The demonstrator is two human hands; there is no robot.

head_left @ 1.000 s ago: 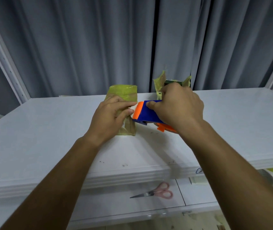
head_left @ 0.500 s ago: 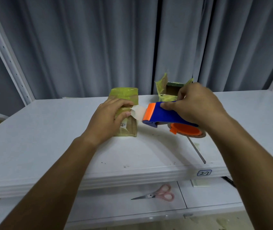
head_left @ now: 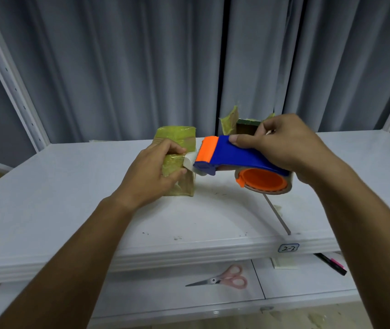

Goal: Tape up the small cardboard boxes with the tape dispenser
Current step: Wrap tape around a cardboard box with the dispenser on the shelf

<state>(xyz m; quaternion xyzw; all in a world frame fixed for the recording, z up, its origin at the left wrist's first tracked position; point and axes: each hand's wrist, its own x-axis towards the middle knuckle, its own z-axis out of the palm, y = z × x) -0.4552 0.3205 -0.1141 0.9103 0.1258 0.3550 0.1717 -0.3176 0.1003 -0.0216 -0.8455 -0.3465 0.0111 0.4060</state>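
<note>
Grey curtains hang behind a white tabletop (head_left: 70,186) set between shelf uprights, and on it the taping is under way. Furthest left, the left hand (head_left: 149,172) has its grip curled round the small box (head_left: 175,148), already wrapped in yellowish tape, thumb and fingers clamped on its near end so it cannot slide. Just to the right of that grip a short white strip of tape (head_left: 189,160) bridges from the box to the orange nose of the tape dispenser (head_left: 232,157), which hovers above the surface. The right hand (head_left: 291,148) has its grip closed over the blue body, with the orange hub and roll hanging beneath it. Behind that hand stands a second box (head_left: 243,129), flaps open and untaped. To do this stroke well, I would judge the left grip should pin the tape end hard to the box while the right draws the dispenser away low and level, keeping the strip taut, then tips the toothed edge down to cut. Slack would let the tape wrinkle or lift. Below the right arm, on a lower shelf, lie pink scissors (head_left: 225,280).
</note>
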